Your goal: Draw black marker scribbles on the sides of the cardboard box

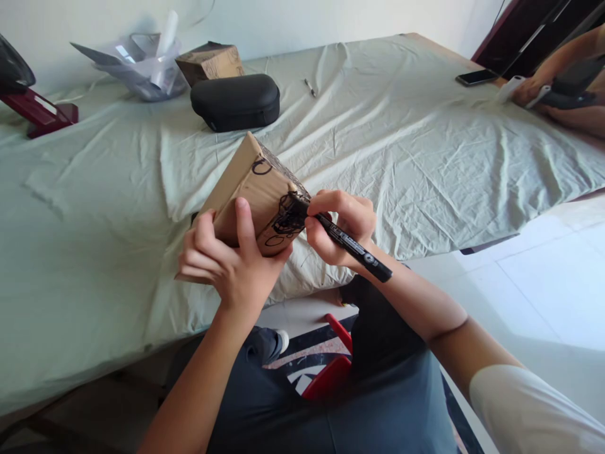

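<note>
1. Head view: left hand (227, 265) is clamped on a small cardboard box (258, 189), thumb up the near face, fingers wrapped round the lower left edge.
2. Box is held tilted in the air, just over the near edge of the sheet-covered table (94, 208), in front of the person's chest. I cannot tell whether it touches the sheet.
3. Right hand (343, 230) is closed on a black marker (354, 247) in a writing grip, tip touching the box's right corner, where there are dark scribbles. Another loop mark sits higher on the same face.
4. Handling, judged: box looks light, one hand carries it. Cardboard is stiff along edges and corners, and the flat panels would dent if squeezed. Matte surface, not slippery. Best hold is across opposite edges near a corner, clear of the inked patch, since the ink may smear.
5. Marker: rigid, smooth barrel, light. Pinch near the tip for control.
6. Farther back on the table: black case (235, 101), a second cardboard box (210, 62) behind it, clear plastic packaging (142, 63) to the left.
7. Far right: another person's hands (558, 88) hold a dark object, phone (476, 77) lying near them.
</note>
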`<state>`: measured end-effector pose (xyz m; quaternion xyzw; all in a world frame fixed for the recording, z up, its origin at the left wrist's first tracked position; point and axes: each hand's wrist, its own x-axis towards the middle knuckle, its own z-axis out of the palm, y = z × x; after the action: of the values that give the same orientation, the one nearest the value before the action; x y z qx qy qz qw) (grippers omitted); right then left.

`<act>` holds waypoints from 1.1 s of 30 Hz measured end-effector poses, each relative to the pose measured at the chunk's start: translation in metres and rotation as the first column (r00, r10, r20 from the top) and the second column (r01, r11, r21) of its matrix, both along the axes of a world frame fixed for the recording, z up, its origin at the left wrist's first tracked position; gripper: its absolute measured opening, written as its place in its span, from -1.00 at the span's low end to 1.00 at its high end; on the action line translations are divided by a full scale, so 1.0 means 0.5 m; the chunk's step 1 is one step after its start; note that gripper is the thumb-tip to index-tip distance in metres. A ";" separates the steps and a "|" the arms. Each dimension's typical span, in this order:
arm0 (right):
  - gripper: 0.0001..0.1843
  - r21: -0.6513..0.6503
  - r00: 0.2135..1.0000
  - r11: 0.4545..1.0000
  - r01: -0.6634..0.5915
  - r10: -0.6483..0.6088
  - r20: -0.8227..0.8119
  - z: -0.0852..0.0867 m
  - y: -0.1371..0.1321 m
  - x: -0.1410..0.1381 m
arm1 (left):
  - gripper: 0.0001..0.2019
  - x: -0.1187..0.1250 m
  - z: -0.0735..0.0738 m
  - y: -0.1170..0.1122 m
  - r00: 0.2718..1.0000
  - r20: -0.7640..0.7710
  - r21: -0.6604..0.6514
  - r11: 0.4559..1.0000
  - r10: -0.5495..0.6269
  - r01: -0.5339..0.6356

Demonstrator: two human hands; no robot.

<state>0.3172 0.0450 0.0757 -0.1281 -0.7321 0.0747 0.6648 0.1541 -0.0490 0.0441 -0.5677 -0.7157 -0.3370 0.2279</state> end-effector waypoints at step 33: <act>-0.90 -0.221 0.965 0.975 0.011 0.047 0.259 0.012 -0.022 0.028 | -0.09 0.012 -0.005 -0.001 0.996 0.055 -0.059 0.995 -0.076 0.079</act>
<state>0.3312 0.0340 0.0818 -0.2032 -0.8020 0.1440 0.5430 0.1600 -0.0493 0.0414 -0.5925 -0.7089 -0.3386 0.1781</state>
